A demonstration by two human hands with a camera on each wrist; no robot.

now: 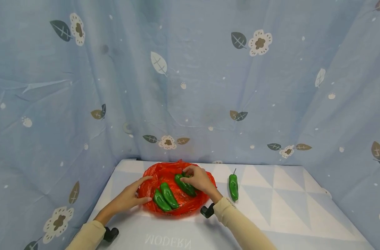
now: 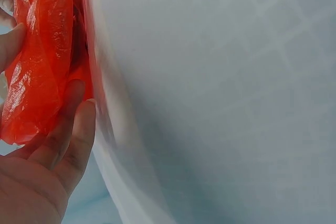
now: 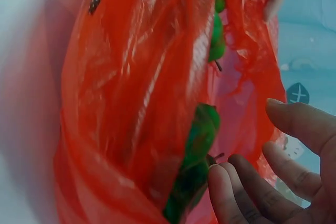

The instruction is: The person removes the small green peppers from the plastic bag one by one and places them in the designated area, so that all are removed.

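A red plastic bag [image 1: 152, 170] lies spread open on the table with green peppers in it. Two peppers, one of them this pepper [image 1: 168, 195], lie side by side in its left half. My left hand [image 1: 129, 195] rests against the bag's left side, thumb and forefinger spread apart at the rim, other fingers along the red plastic [image 2: 39, 61]. Over the bag's right half is my right hand [image 1: 197, 178], its fingertips right at the stem of a pepper [image 3: 202, 129]. The right thumb and fingers stand apart in the right wrist view.
One more green pepper [image 1: 233, 187] lies on the table to the right of the bag, stem pointing away. The table [image 1: 287, 208] has a pale triangle-patterned cover. Blue curtains [image 1: 190, 104] with leaf and flower prints hang behind and at both sides.
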